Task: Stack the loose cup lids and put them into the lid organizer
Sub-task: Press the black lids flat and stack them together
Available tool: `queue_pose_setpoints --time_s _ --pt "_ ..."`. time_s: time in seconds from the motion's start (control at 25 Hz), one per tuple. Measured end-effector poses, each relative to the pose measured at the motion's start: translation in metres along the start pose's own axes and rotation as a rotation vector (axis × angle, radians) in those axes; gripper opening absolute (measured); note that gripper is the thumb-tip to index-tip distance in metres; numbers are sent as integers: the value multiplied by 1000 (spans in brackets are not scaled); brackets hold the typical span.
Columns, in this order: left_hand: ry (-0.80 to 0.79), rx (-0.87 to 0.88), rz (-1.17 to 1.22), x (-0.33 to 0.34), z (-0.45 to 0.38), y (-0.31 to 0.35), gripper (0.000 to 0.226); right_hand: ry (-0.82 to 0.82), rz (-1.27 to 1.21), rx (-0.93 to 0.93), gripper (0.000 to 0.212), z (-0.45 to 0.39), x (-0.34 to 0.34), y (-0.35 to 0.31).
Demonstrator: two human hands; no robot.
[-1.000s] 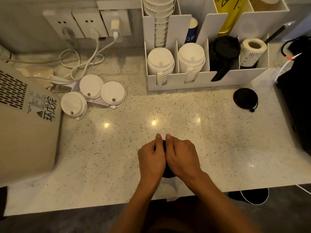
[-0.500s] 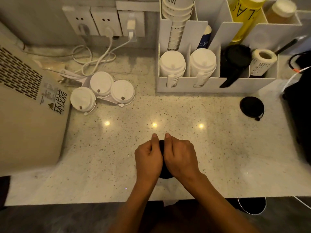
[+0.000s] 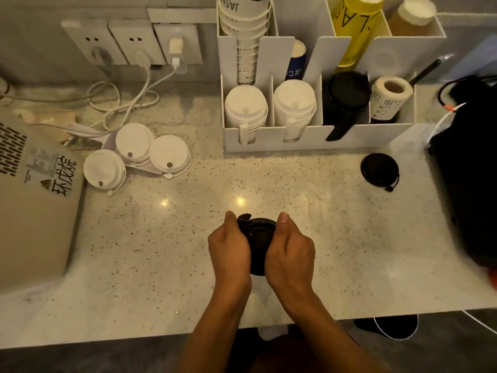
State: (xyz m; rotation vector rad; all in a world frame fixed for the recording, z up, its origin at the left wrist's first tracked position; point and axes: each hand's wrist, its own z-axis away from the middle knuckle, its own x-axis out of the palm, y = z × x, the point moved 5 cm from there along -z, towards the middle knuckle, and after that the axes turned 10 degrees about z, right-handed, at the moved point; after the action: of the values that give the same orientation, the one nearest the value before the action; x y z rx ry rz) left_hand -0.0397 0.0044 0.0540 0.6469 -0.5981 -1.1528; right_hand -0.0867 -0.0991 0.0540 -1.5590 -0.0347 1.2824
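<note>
Two hands meet over the near middle of the speckled counter (image 3: 309,224), and between them I hold a stack of black lids (image 3: 258,243). My left hand (image 3: 231,249) curls round its left side, thumb up by the small tab at the stack's far edge; my right hand (image 3: 291,249) curls round the right side, thumb tip at the rim. Both grip it. I cannot tell how many lids are in the stack, since my palms hide most of it, and it may be resting on the counter or just above it.

One more black lid (image 3: 379,170) lies flat on the counter well to the right, its tab pointing to the near right. Three white lids (image 3: 135,154) lie top-up far left, touching or overlapping one another, just beside a beige machine (image 3: 32,211) with a warning label.

At the back stands the white lid organizer (image 3: 317,135). Its two left front compartments each hold a stack of white lids on its side; the third holds stacked black lids (image 3: 345,92), and the fourth a roll of labels (image 3: 390,99). Behind these are paper cups (image 3: 246,41), a yellow bottle (image 3: 355,30) and a brown bottle (image 3: 411,17). White cables (image 3: 126,103) run from wall sockets (image 3: 134,41) down onto the counter behind the white lids
</note>
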Motion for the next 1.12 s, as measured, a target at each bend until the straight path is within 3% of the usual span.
queue_pose_setpoints --time_s 0.32,0.44,0.6,0.72,0.84,1.04,1.12 --pt "-440 3 -240 53 37 -27 37 16 -167 164 65 -50 -53 47" --pt "-508 8 -307 65 56 -50 35 -9 -209 221 74 -68 -69 64" --pt "-428 140 -326 86 59 -64 34 -224 -164 152 59 -83 -72 85" --pt "-314 212 -358 92 46 -74 35 -334 29 12 44 -84 -69 116" --pt "-155 296 -463 102 41 -92 27 -284 224 -72 42 -91 -75 143" --pt "-26 523 -772 115 17 -115 34 -211 356 -168 51 -114 -74 159" --pt "30 478 -883 111 8 -127 41 -206 385 -186 52 -118 -71 162"
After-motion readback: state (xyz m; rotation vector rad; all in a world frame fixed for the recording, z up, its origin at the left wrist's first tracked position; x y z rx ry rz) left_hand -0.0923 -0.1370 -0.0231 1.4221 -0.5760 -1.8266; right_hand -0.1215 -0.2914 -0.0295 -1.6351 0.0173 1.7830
